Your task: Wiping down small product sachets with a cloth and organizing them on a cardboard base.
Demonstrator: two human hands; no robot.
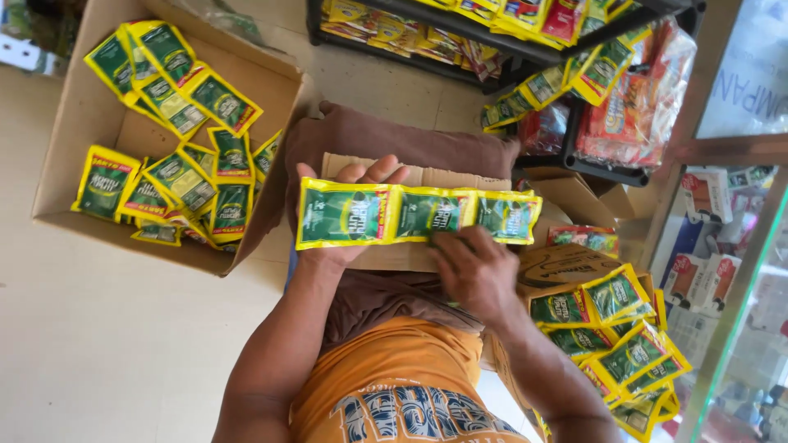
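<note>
Near the middle of the frame, the left hand (345, 215) lay open-palmed behind a strip of three joined green-and-yellow sachets (417, 215), its fingers showing above the strip's top edge. The right hand (472, 267) pinched the strip's lower edge from below, fingers curled onto it. The strip hung over a flat piece of cardboard (410, 256) across the person's lap. At upper left, an open cardboard box (82, 123) held loose sachets (182, 176); more sachets (616, 328) lay piled at lower right.
</note>
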